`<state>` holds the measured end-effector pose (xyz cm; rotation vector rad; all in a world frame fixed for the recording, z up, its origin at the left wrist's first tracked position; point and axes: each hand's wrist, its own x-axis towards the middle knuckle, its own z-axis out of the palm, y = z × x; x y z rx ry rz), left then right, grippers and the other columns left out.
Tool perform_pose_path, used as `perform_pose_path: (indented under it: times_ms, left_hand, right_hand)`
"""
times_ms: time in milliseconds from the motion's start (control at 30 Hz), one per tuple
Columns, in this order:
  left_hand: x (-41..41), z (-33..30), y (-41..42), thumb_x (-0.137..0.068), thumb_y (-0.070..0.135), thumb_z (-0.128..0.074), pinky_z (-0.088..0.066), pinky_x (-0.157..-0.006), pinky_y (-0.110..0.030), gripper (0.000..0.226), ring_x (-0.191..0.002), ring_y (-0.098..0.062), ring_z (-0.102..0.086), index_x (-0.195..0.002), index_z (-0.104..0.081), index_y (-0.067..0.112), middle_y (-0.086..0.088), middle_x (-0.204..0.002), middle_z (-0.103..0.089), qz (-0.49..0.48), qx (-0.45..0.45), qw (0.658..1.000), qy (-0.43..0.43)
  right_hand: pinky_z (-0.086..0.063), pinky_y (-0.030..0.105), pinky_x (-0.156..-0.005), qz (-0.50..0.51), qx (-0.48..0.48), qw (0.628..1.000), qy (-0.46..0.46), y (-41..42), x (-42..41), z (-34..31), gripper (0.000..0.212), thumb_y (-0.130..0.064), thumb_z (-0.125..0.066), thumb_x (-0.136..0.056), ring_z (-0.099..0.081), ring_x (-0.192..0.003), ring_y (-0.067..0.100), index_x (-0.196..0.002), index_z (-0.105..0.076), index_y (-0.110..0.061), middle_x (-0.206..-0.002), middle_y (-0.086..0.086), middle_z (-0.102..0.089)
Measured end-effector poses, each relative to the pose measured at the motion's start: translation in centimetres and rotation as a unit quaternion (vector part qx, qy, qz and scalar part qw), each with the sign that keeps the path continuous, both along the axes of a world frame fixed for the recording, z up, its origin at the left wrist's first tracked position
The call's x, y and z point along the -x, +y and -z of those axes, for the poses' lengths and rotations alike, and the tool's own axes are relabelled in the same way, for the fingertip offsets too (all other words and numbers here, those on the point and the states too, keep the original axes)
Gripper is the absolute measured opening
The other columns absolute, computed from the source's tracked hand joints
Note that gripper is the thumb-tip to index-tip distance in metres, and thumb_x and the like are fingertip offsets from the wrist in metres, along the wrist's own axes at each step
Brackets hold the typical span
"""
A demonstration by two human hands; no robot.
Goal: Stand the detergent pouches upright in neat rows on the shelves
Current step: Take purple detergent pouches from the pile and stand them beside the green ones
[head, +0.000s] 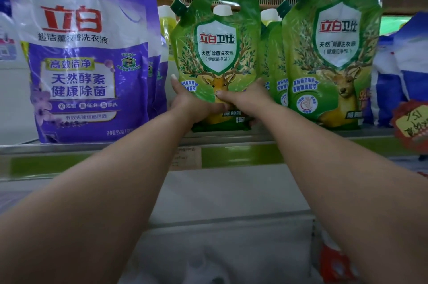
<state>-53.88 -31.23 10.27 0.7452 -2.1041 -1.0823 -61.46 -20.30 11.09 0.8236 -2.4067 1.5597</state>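
A green detergent pouch with a deer picture (217, 52) stands upright in the middle of the shelf (139, 144). My left hand (194, 103) grips its lower left side, one finger stretched up along the edge. My right hand (245, 98) grips its lower right side, thumb across the front. A second green pouch (333, 52) stands upright to the right, with another one (275, 63) behind it. To the left stands a large purple and white pouch (81, 56), with more purple pouches (155, 59) behind it.
White-capped bottles (165, 19) stand behind the pouches. Blue and white bags (403, 63) fill the shelf's right end. A red price tag (412, 124) hangs at the right edge. Below the shelf lip lies a white surface (231, 191) with pale packages.
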Motion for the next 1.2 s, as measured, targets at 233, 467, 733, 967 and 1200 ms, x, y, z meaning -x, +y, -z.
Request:
perform_pose_path:
  times_ms: [233,467,733,967,1200]
  left_hand:
    - [0.6,-0.4,0.3,-0.066,0.037,-0.084,-0.032,-0.11,-0.05,0.138,-0.14,-0.033,-0.025,-0.145,0.028,0.025,-0.016,-0.154,-0.011,-0.007,0.037,0.999,0.024]
    - [1.2,-0.7,0.1,-0.068,0.032,-0.084,-0.032,-0.11,-0.049,0.135,-0.143,-0.031,-0.018,-0.146,0.026,0.024,-0.011,-0.157,-0.001,-0.003,0.042,0.999,0.029]
    - [1.0,0.1,0.1,-0.067,0.039,-0.083,-0.026,-0.112,-0.043,0.137,-0.142,-0.031,-0.023,-0.145,0.029,0.025,-0.013,-0.158,-0.004,-0.009,0.045,0.999,0.025]
    - [0.4,0.4,0.4,-0.064,0.049,-0.082,-0.039,-0.105,-0.051,0.14,-0.134,-0.035,-0.035,-0.144,0.031,0.027,-0.018,-0.15,-0.027,-0.026,0.04,0.999,0.013]
    - [0.1,0.3,1.6,-0.072,0.053,-0.075,-0.035,-0.108,-0.047,0.128,-0.135,-0.036,-0.035,-0.148,0.022,0.019,-0.021,-0.149,-0.028,-0.056,0.009,0.998,-0.002]
  right_hand:
    - [-0.031,0.036,-0.108,-0.014,0.032,0.999,-0.004,-0.2,0.6,-0.1,0.115,-0.041,-0.074,-0.077,-0.024,-0.141,0.029,-0.149,0.008,-0.006,-0.157,0.011,-0.012]
    - [-0.038,0.035,-0.102,-0.006,-0.003,1.0,0.003,-0.7,1.2,-0.7,0.104,-0.043,-0.07,-0.08,-0.034,-0.136,0.029,-0.148,-0.003,-0.003,-0.152,0.013,-0.027]
    - [-0.036,0.033,-0.103,-0.025,0.017,1.0,0.005,-0.3,1.2,0.1,0.106,-0.042,-0.071,-0.08,-0.032,-0.137,0.029,-0.149,0.003,-0.007,-0.154,0.011,-0.022]
    - [-0.037,0.029,-0.084,-0.011,0.018,1.0,-0.016,-0.6,0.9,0.2,0.102,-0.038,-0.067,-0.083,-0.04,-0.129,0.032,-0.149,0.004,-0.009,-0.151,0.014,-0.025]
    - [-0.044,0.032,-0.083,0.051,0.004,0.998,0.032,-0.5,-0.4,0.7,0.088,-0.042,-0.068,-0.081,-0.045,-0.122,0.03,-0.144,-0.017,-0.006,-0.144,0.015,-0.032]
